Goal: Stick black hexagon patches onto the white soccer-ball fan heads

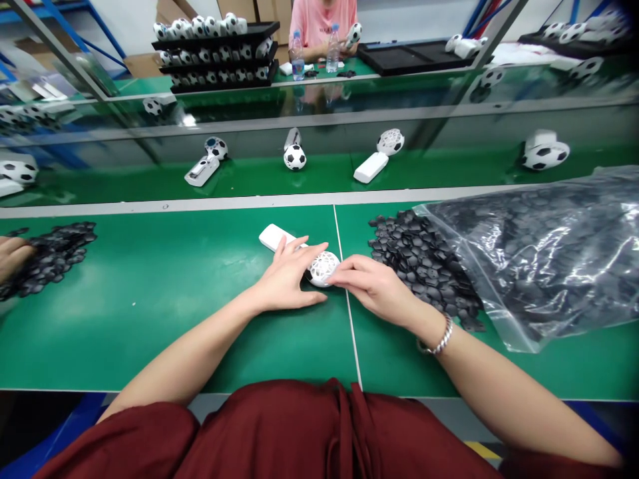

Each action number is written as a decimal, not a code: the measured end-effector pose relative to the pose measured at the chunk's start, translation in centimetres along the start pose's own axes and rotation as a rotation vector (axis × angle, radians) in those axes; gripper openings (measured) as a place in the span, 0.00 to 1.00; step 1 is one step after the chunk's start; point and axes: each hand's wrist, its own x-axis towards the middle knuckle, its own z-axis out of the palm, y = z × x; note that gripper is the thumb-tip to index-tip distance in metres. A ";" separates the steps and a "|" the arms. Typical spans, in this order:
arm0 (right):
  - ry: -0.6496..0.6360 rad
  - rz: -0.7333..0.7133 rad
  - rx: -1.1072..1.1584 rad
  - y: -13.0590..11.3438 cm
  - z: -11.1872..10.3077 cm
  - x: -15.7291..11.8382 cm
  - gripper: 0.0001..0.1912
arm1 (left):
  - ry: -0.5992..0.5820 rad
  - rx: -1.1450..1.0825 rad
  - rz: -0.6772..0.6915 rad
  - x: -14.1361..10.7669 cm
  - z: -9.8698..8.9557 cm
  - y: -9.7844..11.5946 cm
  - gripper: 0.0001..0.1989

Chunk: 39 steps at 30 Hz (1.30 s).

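Observation:
A white handheld piece with a rectangular handle (273,237) and a round, football-patterned lattice head (323,267) lies on the green table in front of me. My left hand (284,276) reaches over it from the left, fingers stretched along the head's upper side and thumb apart below it. At the head's right edge, my right hand (372,286) has thumb and fingertips pinched together; whatever they hold is hidden. Just beyond my right hand spreads a pile of small black plastic pieces (424,263).
A clear plastic bag (564,246) full of black pieces lies at the right. Football-headed units, one of them a white-handled unit (372,166), rest on the green strip (249,179) ahead. Another person's hand (14,256) touches a black pile at left. Someone in pink (322,26) sits opposite.

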 end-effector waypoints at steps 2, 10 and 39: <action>0.039 -0.029 -0.030 -0.1 0.4 0.2 0.09 | 0.021 -0.022 -0.021 0.1 0.0 0.1 0.43; 0.160 0.060 0.011 -0.1 1.2 0.8 0.03 | 0.102 -0.060 -0.077 0.3 0.5 0.5 0.32; 0.127 0.370 0.390 0.6 2.2 0.2 0.14 | 0.127 -0.101 -0.097 0.4 0.4 0.4 0.31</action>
